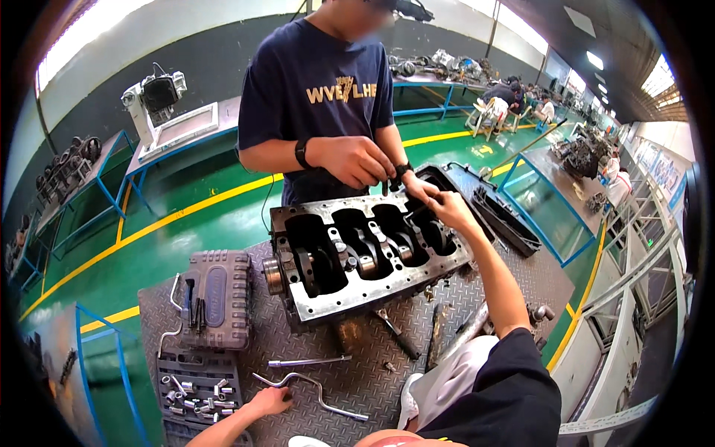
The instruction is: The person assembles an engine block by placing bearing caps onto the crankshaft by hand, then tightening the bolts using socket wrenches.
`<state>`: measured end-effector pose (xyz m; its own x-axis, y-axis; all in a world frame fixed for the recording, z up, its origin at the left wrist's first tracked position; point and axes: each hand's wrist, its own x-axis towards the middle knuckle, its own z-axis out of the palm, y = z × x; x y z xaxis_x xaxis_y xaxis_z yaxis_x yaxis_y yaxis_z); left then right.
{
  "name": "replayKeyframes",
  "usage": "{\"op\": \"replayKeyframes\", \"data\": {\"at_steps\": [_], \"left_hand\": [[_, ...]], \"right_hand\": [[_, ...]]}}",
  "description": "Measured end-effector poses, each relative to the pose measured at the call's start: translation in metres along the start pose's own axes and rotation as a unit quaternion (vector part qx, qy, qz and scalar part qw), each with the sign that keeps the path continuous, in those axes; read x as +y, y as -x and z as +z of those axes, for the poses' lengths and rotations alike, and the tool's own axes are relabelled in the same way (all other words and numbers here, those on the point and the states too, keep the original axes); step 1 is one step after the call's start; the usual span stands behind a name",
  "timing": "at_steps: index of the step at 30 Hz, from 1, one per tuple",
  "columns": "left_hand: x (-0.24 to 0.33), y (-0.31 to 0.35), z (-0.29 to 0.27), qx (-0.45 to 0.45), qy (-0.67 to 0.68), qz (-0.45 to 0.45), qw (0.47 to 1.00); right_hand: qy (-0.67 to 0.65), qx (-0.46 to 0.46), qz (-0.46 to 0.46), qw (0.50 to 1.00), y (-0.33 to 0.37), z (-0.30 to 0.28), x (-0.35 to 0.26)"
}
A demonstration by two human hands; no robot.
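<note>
Resting on the dark, diamond-patterned metal worktop (pixel 262 313), toward its far edge, is a grey, box-shaped metal engine block (pixel 378 238), its row of wide dark openings facing up. The right hand (pixel 448 208) is at the block's far right corner, fingers bent, right beside a co-worker's hand (pixel 419 186); from here I can't tell whether it grips anything. The co-worker's other hand (pixel 360 162) is above the block's far rim.

The left hand (pixel 264 404) lies low near the worktop's near edge, fingers curled, between a dark socket tray (pixel 222 365) and a cranked silver steel rod (pixel 320 389); whether it's clamped on something I can't make out. A straight silver bar (pixel 309 362) lies just beyond the rod. Along the worktop's left edge, behind the tray, sits a ribbed dark plastic case (pixel 234 298).
</note>
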<state>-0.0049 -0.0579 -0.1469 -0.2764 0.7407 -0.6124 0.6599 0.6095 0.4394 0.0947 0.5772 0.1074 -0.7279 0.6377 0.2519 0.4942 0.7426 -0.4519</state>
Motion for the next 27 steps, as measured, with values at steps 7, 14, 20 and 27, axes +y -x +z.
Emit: {"op": "replayKeyframes", "data": {"at_steps": [7,14,20,27], "left_hand": [[0.011,0.009,-0.003,0.009,-0.014,-0.016,1.0],[0.011,0.011,-0.002,0.012,0.013,-0.023,1.0],[0.017,0.014,-0.005,0.012,0.017,-0.021,1.0],[0.012,0.001,-0.004,-0.006,0.01,-0.014,1.0]], "right_hand": [[-0.101,0.013,-0.114,0.988,-0.005,0.007,-0.011],[0.019,-0.126,-0.037,0.991,-0.009,0.037,-0.006],[-0.059,-0.065,-0.106,0.99,-0.004,0.041,0.016],[-0.043,-0.044,-0.136,0.989,0.008,0.033,0.041]]}}
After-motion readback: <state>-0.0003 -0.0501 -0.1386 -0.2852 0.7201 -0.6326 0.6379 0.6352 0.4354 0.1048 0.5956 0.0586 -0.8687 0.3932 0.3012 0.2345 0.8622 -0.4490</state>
